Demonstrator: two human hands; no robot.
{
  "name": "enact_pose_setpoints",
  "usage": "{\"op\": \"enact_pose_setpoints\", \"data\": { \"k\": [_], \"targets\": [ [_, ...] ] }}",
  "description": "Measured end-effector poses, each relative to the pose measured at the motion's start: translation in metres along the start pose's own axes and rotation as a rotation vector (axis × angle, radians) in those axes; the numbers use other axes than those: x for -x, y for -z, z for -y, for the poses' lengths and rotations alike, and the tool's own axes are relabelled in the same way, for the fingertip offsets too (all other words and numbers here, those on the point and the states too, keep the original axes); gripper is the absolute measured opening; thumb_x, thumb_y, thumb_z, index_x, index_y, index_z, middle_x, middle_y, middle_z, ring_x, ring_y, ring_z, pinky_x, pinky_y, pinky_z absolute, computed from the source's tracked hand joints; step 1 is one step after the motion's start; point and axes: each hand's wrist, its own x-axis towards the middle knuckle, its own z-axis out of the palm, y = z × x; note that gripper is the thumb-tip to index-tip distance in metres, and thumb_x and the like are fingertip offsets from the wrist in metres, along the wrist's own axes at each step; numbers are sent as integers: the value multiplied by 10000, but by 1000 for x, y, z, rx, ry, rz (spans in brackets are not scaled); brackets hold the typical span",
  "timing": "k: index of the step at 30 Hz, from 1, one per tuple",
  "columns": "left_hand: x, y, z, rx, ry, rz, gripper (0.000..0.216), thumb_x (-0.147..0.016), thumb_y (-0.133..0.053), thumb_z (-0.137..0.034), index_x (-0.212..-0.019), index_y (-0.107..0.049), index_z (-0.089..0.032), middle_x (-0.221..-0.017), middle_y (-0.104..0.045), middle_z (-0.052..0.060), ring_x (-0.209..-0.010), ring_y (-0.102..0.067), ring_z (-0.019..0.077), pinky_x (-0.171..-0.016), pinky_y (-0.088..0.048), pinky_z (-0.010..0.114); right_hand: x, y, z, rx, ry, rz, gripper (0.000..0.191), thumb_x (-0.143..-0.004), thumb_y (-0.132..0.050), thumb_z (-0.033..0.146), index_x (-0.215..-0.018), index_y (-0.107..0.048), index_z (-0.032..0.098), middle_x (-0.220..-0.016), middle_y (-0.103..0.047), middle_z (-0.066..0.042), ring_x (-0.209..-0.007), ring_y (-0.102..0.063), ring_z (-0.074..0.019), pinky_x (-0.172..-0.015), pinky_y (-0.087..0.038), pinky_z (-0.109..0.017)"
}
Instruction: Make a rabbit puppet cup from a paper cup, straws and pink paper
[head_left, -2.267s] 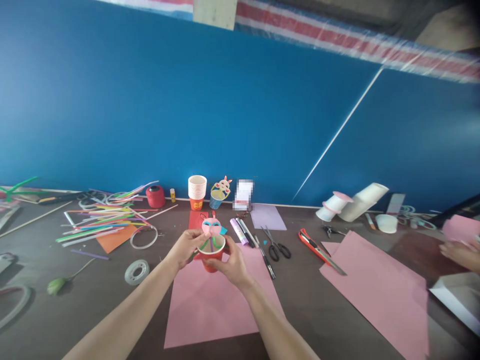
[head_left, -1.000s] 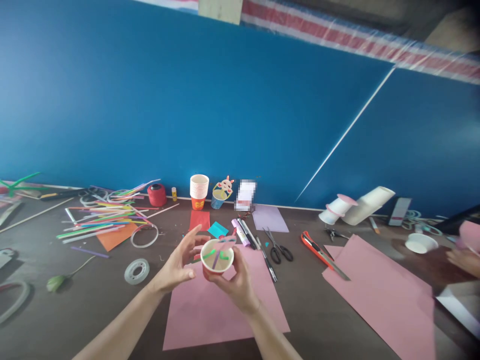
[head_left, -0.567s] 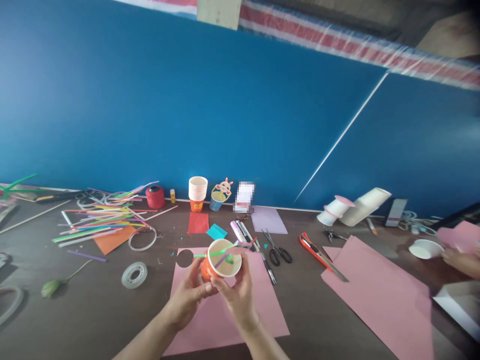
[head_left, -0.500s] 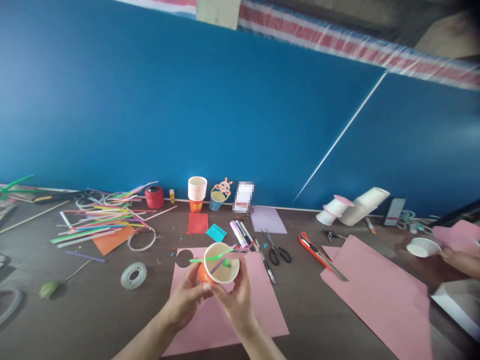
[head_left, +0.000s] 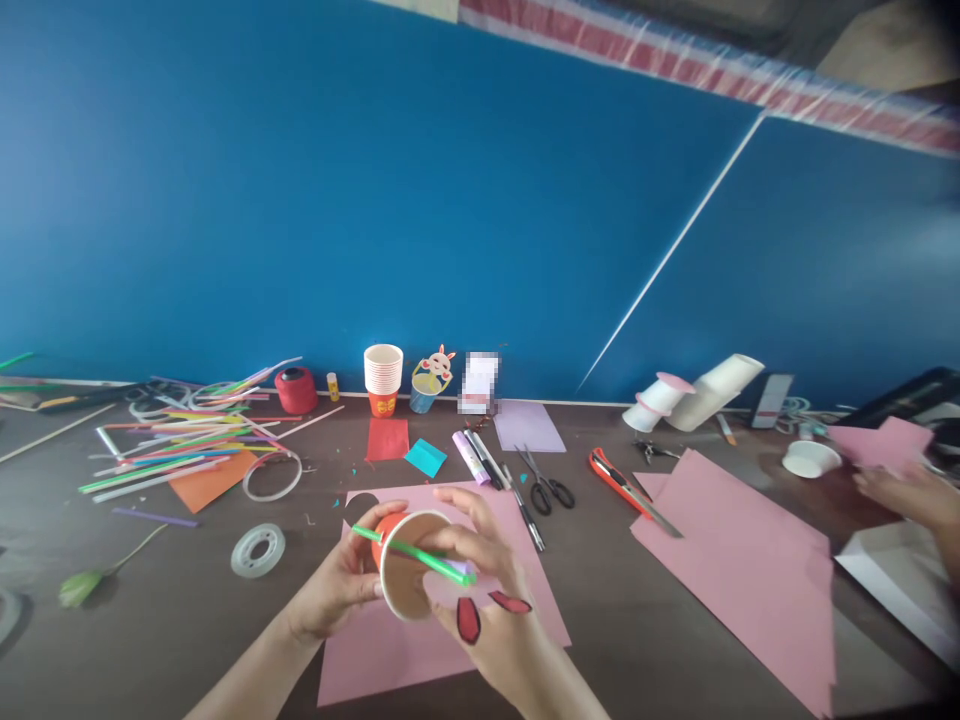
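Note:
My left hand (head_left: 341, 585) is closed round a red paper cup (head_left: 388, 530), whose pale open mouth is tilted toward my right hand. My right hand (head_left: 487, 560) is at the mouth, its fingers curled about a pale paper cutout (head_left: 452, 590) with two red-centred, black-edged ears. The thumb is partly hidden by the cutout. A bent green straw (head_left: 420, 555) crosses the cup's mouth and ends at the cutout. A bit of purple straw shows beside it. Underneath is a large pink paper sheet (head_left: 375, 660), with a dark round patch near its top left corner.
Left lie many coloured straws (head_left: 172, 450) and a tape roll (head_left: 258, 550). Behind stand stacked paper cups (head_left: 383, 375) and a small blue cup with a rabbit face (head_left: 433, 380). Scissors (head_left: 551, 490), a red utility knife (head_left: 622, 485) and pink sheets (head_left: 750, 570) lie right, near another person's hand (head_left: 911, 490).
The cup has tipped from nearly upright to its side, mouth facing right. My right hand has moved from the cup's outside to its mouth; the eared cutout has swung down over that hand.

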Motion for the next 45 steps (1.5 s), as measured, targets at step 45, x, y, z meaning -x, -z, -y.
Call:
{"op": "enact_pose_setpoints", "data": {
  "k": [45],
  "targets": [
    [-6, 14, 14, -144, 80, -70, 464, -661, -708, -179, -1094, -550, -234, -1079, -585, 68, -912, -566, 214, -720, -477, 296, -21, -12, -30, -330, -279, -24, 178, -695, -658, 228, -871, -657, 200, -971, -622, -65, -925, -575, -249, -773, -468, -344]
  ]
}}
